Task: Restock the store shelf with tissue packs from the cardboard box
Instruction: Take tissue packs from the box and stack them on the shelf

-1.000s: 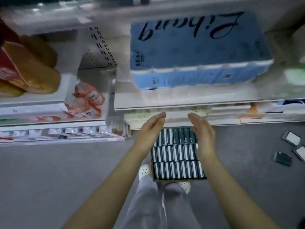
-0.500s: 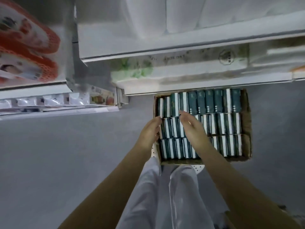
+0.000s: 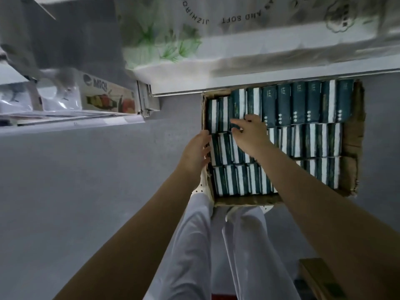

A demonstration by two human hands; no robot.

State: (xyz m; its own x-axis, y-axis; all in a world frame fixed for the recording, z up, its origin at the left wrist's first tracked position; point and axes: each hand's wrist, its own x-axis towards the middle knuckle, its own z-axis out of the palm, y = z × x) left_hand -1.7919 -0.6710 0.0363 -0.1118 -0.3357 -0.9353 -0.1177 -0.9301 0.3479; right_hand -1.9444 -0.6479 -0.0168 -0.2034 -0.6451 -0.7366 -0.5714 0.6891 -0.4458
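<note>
Two hands (image 3: 195,151) (image 3: 252,135) touch three tissue-pack rows (image 3: 313,144) in one box (image 3: 352,148).

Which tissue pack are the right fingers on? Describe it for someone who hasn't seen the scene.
Find the cardboard box on the floor under the white shelf edge. In its row of tissue packs nearest the shelf, take the third pack from the left wall. It alone sits shifted toward the shelf, with fingers of the right hand on its near end.
</note>
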